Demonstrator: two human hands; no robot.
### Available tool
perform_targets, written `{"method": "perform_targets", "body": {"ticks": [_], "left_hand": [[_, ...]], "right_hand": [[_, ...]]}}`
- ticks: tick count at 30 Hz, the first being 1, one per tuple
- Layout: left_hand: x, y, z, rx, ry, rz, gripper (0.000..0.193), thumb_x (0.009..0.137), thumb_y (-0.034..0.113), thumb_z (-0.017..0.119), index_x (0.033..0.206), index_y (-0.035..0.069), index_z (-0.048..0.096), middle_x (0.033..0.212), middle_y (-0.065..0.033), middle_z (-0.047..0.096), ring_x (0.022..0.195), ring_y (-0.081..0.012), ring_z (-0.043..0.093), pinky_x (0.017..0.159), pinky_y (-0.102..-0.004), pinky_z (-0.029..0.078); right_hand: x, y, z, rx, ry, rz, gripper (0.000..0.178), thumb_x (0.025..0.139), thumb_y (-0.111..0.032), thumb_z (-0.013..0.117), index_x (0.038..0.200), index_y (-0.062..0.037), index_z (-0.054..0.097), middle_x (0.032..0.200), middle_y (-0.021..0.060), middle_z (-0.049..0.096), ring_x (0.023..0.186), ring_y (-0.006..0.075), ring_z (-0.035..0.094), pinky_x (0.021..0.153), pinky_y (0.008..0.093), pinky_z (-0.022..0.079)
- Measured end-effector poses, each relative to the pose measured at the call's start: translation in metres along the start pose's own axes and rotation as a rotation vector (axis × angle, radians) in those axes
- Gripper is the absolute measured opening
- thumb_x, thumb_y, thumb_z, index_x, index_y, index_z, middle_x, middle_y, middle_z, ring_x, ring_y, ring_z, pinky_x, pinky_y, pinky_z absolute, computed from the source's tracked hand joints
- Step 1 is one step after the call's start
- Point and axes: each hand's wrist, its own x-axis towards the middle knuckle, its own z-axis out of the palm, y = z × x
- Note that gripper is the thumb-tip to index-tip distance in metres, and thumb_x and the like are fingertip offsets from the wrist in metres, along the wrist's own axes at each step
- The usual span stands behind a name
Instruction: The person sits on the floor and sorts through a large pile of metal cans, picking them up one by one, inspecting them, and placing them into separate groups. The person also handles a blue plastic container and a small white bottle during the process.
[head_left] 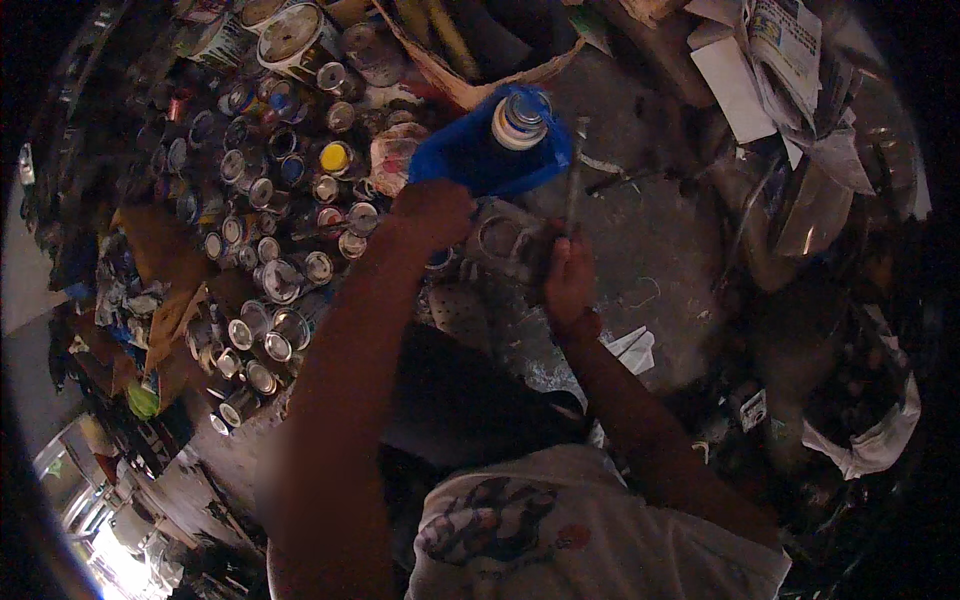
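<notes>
My left hand point(435, 213) is closed in a fist-like shape at the near left edge of a blue open container point(455, 160). Its fingertips are hidden, so I cannot tell what is in them. Inside the blue container stands a pale round can point(520, 122) with a grey lid. My right hand point(570, 278) is wrapped round a long thin rod-like tool point(577, 175), which points away from me. Between the two hands is a dim greyish object with a round ring on it point(503, 238); the darkness blurs its shape.
Many paint cans point(283, 280) crowd the floor at the left, one with a yellow lid point(334, 156). Larger buckets point(290, 40) and an open sack point(470, 92) stand at the back. Newspapers point(783, 50) lie far right, a white bag point(870, 450) near right.
</notes>
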Motion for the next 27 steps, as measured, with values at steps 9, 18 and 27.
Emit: {"method": "perform_targets", "body": {"ticks": [9, 18, 27], "left_hand": [[0.02, -0.014, -0.007, -0.068, -0.174, -0.004, 0.037, 0.103, 0.029, 0.052, 0.109, 0.003, 0.077, 0.11, -0.0217, 0.076, 0.099, -0.0404, 0.075, 0.088, -0.0547, 0.058], [-0.029, 0.003, 0.01, 0.148, 0.398, -0.04, 0.026, 0.096, 0.018, 0.057, 0.118, 0.008, 0.067, 0.097, -0.019, 0.077, 0.092, -0.0353, 0.077, 0.081, -0.0518, 0.06], [-0.024, 0.027, 0.028, 0.25, 0.406, -0.034, 0.021, 0.094, 0.015, 0.061, 0.11, 0.005, 0.068, 0.091, -0.0164, 0.077, 0.087, -0.0325, 0.078, 0.073, -0.0451, 0.062]], "right_hand": [[-0.003, 0.005, 0.011, -0.028, 0.053, 0.009, 0.044, 0.112, -0.026, 0.038, 0.136, 0.003, 0.062, 0.127, 0.0335, 0.058, 0.116, 0.0524, 0.053, 0.105, 0.0574, 0.04], [-0.005, 0.014, 0.016, -0.014, 0.108, -0.069, 0.042, 0.112, -0.024, 0.038, 0.127, 0.0052, 0.065, 0.117, 0.032, 0.061, 0.108, 0.0501, 0.057, 0.097, 0.055, 0.043], [-0.001, 0.013, 0.016, -0.043, 0.178, -0.142, 0.041, 0.112, -0.024, 0.04, 0.12, 0.0036, 0.068, 0.112, 0.0254, 0.064, 0.104, 0.043, 0.061, 0.092, 0.0491, 0.046]]}}
